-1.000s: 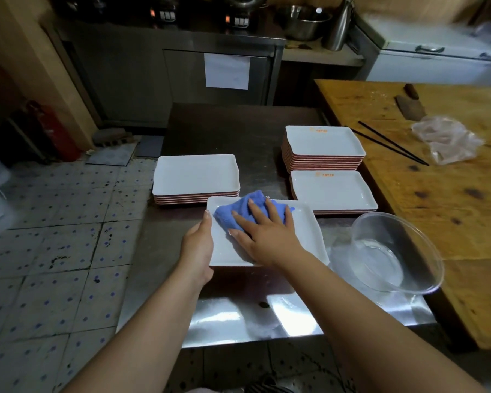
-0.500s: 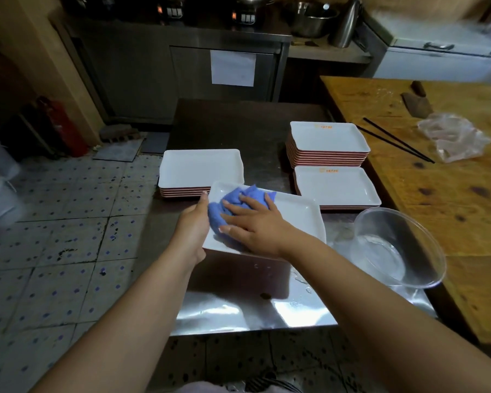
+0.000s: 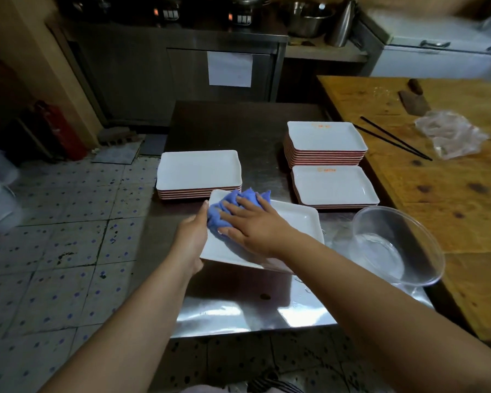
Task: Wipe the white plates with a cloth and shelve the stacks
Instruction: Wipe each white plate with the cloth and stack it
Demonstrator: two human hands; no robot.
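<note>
A white rectangular plate [image 3: 295,222] is tilted above the steel table [image 3: 238,307]. My left hand [image 3: 192,239] grips its left edge. My right hand [image 3: 255,222] presses a crumpled blue cloth [image 3: 224,205] flat onto the plate's far-left corner with spread fingers. One stack of white plates with red rims [image 3: 199,171] stands behind on the left. Two more stacks stand on the right, a tall one [image 3: 323,140] at the back and a low one [image 3: 333,185] in front of it.
A clear bowl of water [image 3: 394,245] sits at the table's right front. A wooden counter [image 3: 451,208] to the right holds black chopsticks [image 3: 394,139], a cleaver [image 3: 414,100] and a plastic bag [image 3: 451,134]. Tiled floor lies left; a steel cabinet [image 3: 182,75] stands behind.
The plate's left side has been lifted and tilted by my left hand. My right hand and the cloth have slid from the plate's middle to its far-left corner.
</note>
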